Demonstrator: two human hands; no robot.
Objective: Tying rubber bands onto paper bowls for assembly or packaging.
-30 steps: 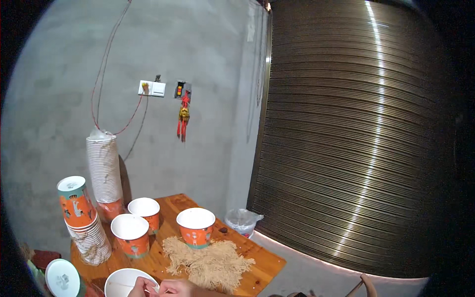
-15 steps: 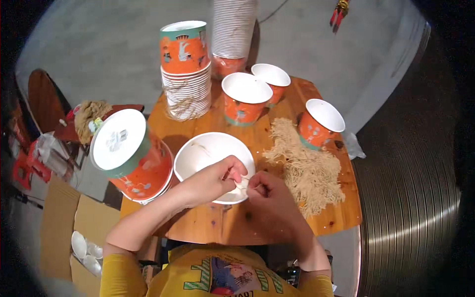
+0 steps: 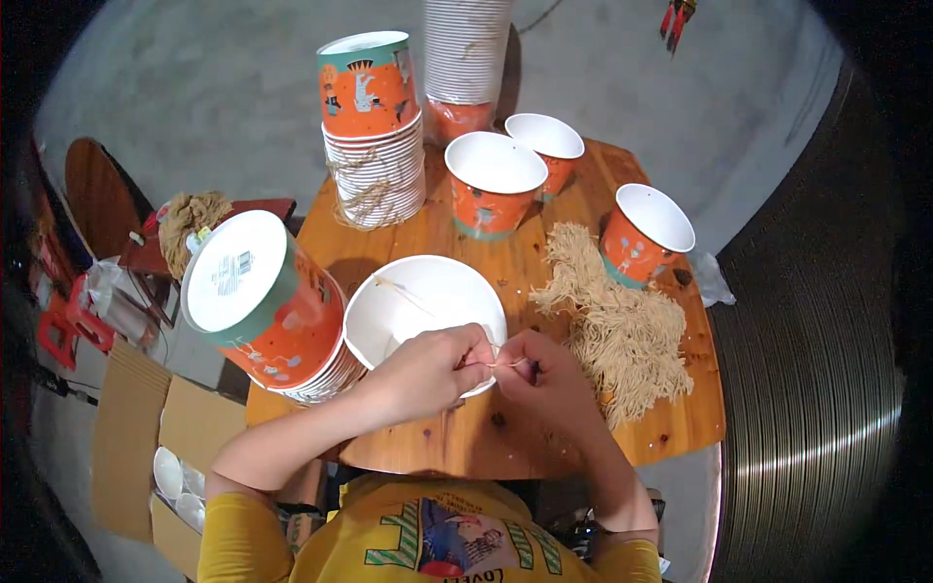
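My left hand (image 3: 437,367) and my right hand (image 3: 549,381) meet over the near right rim of a white-lined paper bucket (image 3: 389,325). Both hands are closed, fingertips pinching a short length of thin string (image 3: 499,358) between them. Part of the string is covered by the fingers. Inside the bucket, against its far left wall, lies another light strand (image 3: 403,292). Right of my hands spreads a loose pile of tan cut twine (image 3: 632,345). An orange paper bucket (image 3: 645,233) stands upright at the pile's far right edge.
Two more upright orange buckets (image 3: 496,175) stand at the table's far side. Behind them are tall nested stacks (image 3: 374,175), one tied round with twine. An upside-down stack (image 3: 277,321) sits left. A cardboard box (image 3: 180,418) is on the floor. Corrugated metal (image 3: 807,369) borders the wooden table (image 3: 428,442).
My hands have come closer together, fingertips now meeting at the string. My right hand has turned slightly. The whole view has shifted a little; the buckets and twine pile stay in place.
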